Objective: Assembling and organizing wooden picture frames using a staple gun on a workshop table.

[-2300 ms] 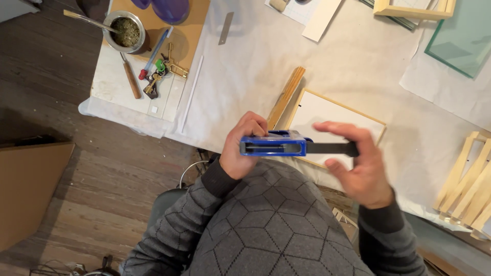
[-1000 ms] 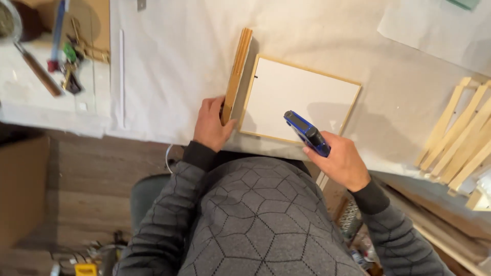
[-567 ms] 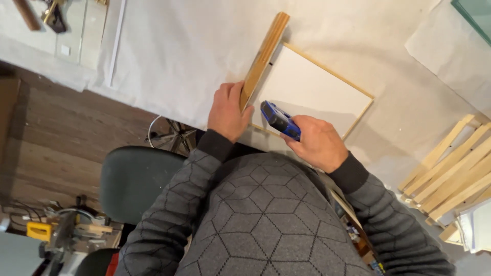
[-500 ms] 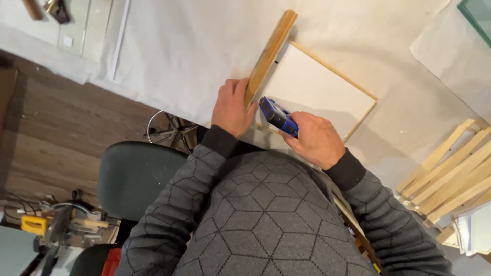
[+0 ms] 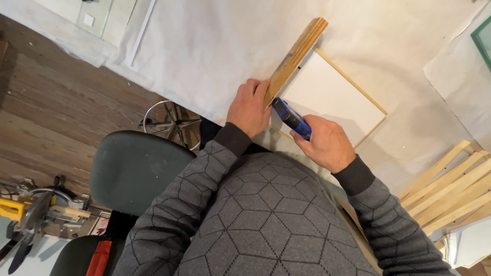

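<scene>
My left hand [image 5: 249,106] pins the wood strip [image 5: 295,55] against the white panel [image 5: 327,94] on the worktop, right hand [image 5: 323,143] closed round the blue tool [image 5: 290,118]; loosen that pin and the strip could skid.

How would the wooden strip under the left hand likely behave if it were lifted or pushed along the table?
The wooden strip looks straight and thick, so it is probably stiff rather than floppy. Its flat faces suggest it would slide, not roll. Standing on edge against the framed panel with the left hand steadying it, it might tip flat if released.
</scene>
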